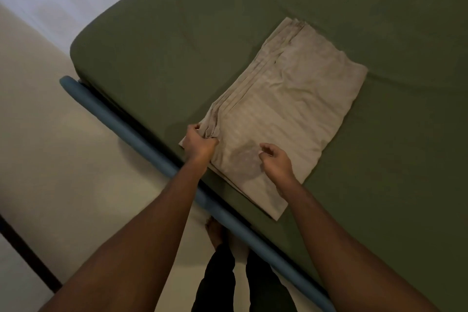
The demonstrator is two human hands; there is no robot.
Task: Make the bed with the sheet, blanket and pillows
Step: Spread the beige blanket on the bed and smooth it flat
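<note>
Early stage, by my reading: green fitted sheet (202, 33) already stretched smooth over mattress; no pillows or blanket in view. Beige striped sheet (291, 109) not yet spread. It lies folded in thick, lightly creased rectangle on bed, near blue bed rail (126, 121). Left hand (200, 143) grips bunched layered edges at near corner. Right hand (276, 162) just above cloth, fingers loosely curled, holding nothing.

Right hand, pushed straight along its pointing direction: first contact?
Likely the folded sheet lying just ahead of the right hand. How high the hand is above it is unclear.
</note>
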